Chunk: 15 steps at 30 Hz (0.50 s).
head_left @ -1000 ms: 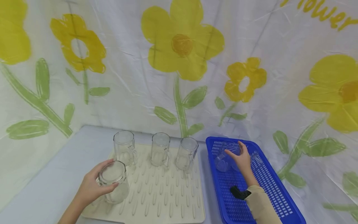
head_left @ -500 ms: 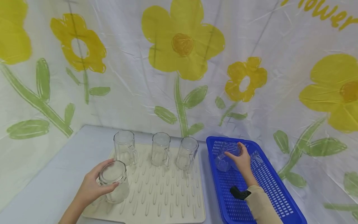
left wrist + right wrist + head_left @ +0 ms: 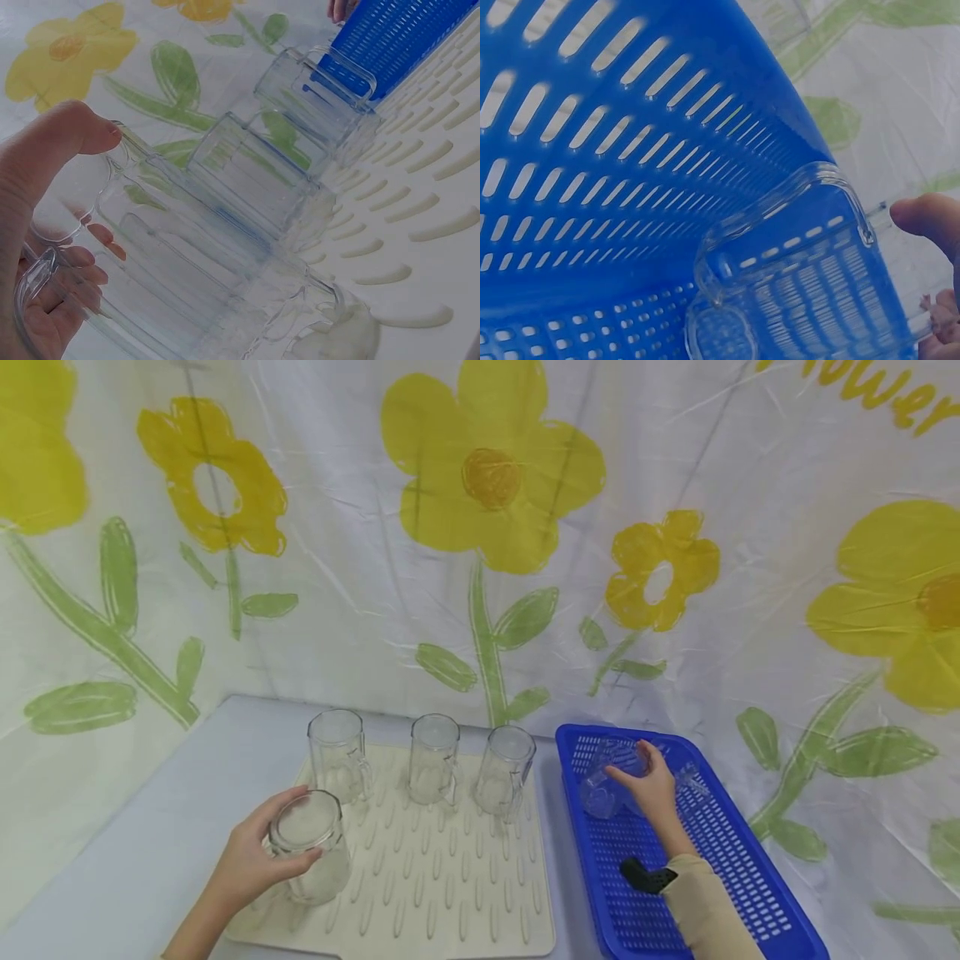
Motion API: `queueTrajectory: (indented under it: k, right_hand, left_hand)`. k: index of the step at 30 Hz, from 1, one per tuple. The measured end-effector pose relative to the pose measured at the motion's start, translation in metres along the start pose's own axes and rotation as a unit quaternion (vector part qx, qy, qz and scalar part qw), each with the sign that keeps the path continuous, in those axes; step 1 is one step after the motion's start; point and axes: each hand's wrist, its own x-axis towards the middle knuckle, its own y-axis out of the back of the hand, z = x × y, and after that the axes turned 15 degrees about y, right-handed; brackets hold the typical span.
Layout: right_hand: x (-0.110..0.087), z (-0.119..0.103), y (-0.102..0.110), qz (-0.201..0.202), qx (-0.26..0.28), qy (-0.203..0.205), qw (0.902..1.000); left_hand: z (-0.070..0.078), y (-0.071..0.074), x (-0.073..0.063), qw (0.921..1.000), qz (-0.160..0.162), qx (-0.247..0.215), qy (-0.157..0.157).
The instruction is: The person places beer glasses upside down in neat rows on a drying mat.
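My left hand (image 3: 251, 852) grips a clear glass mug (image 3: 324, 870) at the front left of the cream ridged drying mat (image 3: 442, 914). Its thumb (image 3: 94, 131) lies at the mug's upper end, and other fingers show through the glass. At the back of the mat stand three more glass mugs, left (image 3: 337, 768), middle (image 3: 433, 768) and right (image 3: 504, 772). Inside the blue basket (image 3: 585, 877), my right hand (image 3: 651, 787) holds another clear glass mug (image 3: 810, 277) between thumb and fingers. That mug's handle (image 3: 772, 202) points away from the palm.
More clear glassware (image 3: 692, 779) lies in the basket to the right of my right hand. The slotted basket stands close beside the mat's right edge. Behind the white table (image 3: 150, 810) hangs a white curtain (image 3: 330, 568) with yellow flowers. A black strap piece (image 3: 647, 877) sits at my right sleeve.
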Motion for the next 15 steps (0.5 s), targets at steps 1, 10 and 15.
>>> queueTrajectory:
  k: [1,10,15]
  right_hand:
    - [0.001,0.0,0.0,-0.003,-0.003,-0.003,1.0]
    - [0.004,0.035,-0.003,0.003,-0.026,0.003,0.9996]
    - [0.005,0.069,-0.009,0.026,-0.008,0.039,0.9989]
  left_hand:
    - [0.0,0.0,-0.001,1.0,0.001,-0.001,-0.001]
    - [0.0,-0.002,-0.001,0.9999,0.01,0.009,-0.003]
    - [0.0,0.0,-0.001,0.9999,0.009,0.009,-0.002]
